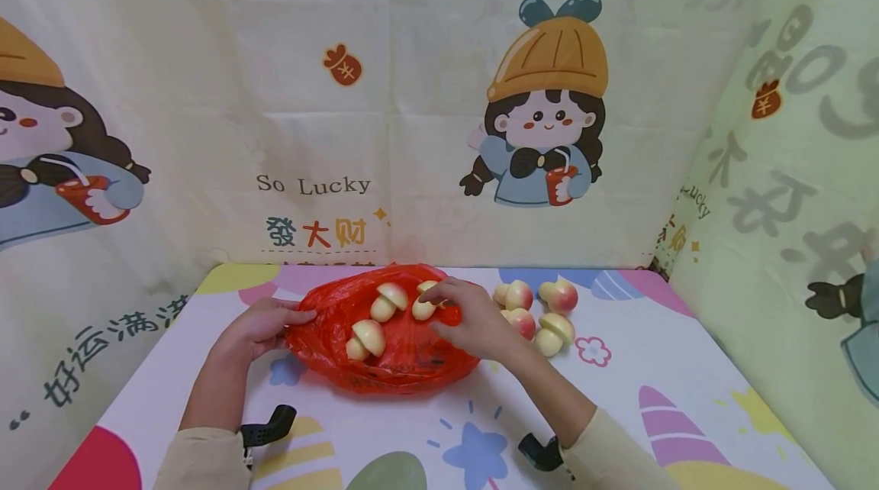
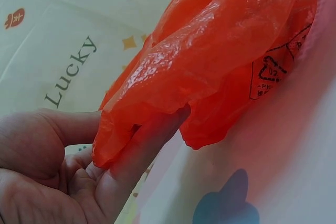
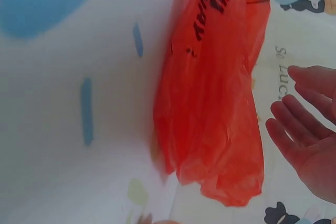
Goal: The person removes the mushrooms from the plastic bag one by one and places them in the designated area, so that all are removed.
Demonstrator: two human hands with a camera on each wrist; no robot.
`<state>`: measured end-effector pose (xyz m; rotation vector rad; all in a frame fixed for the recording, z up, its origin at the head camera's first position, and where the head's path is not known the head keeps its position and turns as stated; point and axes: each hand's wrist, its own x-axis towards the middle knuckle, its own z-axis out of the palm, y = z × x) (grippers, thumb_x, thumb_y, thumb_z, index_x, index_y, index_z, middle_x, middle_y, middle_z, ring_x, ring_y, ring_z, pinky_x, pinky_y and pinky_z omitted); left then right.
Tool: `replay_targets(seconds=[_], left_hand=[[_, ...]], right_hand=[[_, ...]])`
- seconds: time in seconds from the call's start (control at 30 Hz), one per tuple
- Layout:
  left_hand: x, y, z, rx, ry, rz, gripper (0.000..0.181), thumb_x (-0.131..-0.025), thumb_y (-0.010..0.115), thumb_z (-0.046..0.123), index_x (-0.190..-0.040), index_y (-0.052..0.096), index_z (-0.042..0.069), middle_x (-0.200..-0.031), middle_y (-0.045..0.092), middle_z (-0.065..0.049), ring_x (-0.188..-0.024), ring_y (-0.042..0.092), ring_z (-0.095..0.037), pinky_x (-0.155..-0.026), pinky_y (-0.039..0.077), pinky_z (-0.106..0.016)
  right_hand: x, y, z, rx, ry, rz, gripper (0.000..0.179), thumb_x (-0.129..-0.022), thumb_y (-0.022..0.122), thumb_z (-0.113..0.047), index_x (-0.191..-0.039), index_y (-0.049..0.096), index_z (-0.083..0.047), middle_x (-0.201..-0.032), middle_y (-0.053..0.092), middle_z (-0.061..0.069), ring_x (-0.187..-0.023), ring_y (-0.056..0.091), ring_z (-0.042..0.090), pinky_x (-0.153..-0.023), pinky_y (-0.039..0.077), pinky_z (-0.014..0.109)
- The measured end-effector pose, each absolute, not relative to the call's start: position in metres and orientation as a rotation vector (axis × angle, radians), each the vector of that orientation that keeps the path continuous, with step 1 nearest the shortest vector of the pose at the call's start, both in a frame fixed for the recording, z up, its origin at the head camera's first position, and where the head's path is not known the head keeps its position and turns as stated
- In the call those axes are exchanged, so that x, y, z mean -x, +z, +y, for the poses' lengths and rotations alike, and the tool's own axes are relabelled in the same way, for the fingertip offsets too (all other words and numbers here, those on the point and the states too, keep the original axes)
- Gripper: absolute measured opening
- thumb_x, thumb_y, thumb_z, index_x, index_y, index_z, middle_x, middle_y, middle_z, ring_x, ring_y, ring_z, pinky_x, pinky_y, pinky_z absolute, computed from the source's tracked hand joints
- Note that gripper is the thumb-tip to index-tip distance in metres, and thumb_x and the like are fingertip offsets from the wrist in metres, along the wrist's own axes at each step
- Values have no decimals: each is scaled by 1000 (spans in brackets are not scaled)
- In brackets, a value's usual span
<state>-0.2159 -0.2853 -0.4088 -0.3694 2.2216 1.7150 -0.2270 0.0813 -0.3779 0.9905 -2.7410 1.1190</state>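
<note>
A red plastic bag (image 1: 405,372) lies with its mouth spread wide. My left hand (image 1: 264,322) pinches its left edge; in the left wrist view the thumb is on one side of the red film (image 2: 173,72) and a finger on the other. Inside the bag are cream mushroom-shaped pieces: one at the back (image 1: 388,301), one in front (image 1: 367,339), and a third mushroom (image 1: 422,309) partly behind my right fingers. My right hand (image 1: 474,318) hovers over the bag's right side. The right wrist view shows its fingers (image 3: 299,119) spread and nothing held.
Right of the bag, several more mushroom-shaped pieces (image 1: 558,295) with cream stems and pinkish or cream caps sit close together on the patterned table (image 1: 577,429). A printed cloth (image 1: 412,131) hangs behind the table and along both sides.
</note>
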Motion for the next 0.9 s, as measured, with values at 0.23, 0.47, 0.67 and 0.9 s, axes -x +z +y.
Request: replay_targets(seconds=[0.23, 0.47, 0.67, 0.9], left_hand=[[216, -409, -284, 375, 1703, 2223, 58, -103, 65, 21, -148, 48, -10, -107, 75, -10, -84, 73, -21, -78, 64, -33], [214, -409, -286, 362, 1695, 2229, 57, -103, 65, 22, -148, 49, -10, -106, 74, -10, -83, 70, -21, -76, 63, -31], [215, -410, -284, 360, 1691, 2222, 58, -103, 66, 23, -148, 50, -9, -106, 74, -9, -84, 70, -22, -78, 63, -32], [215, -408, -283, 377, 1691, 2228, 60, -102, 67, 24, -148, 49, -9, -109, 74, -11, -86, 72, -22, -79, 64, -33]], right_hand=[[227, -380, 69, -1096, 1189, -2753, 40, -92, 77, -10, -130, 70, -19, -126, 68, -3, -118, 65, 29, -90, 63, 44], [234, -383, 52, -1189, 1280, -2731, 43, -91, 80, -14, -132, 69, -17, -130, 70, 3, -121, 66, 27, -98, 60, 48], [239, -388, 39, -1236, 1286, -2772, 44, -91, 81, -12, -133, 69, -19, -131, 71, 1, -125, 64, 24, -101, 59, 47], [242, -392, 24, -1296, 1193, -2819, 43, -91, 80, -15, -133, 69, -24, -133, 70, -5, -127, 61, 17, -98, 60, 38]])
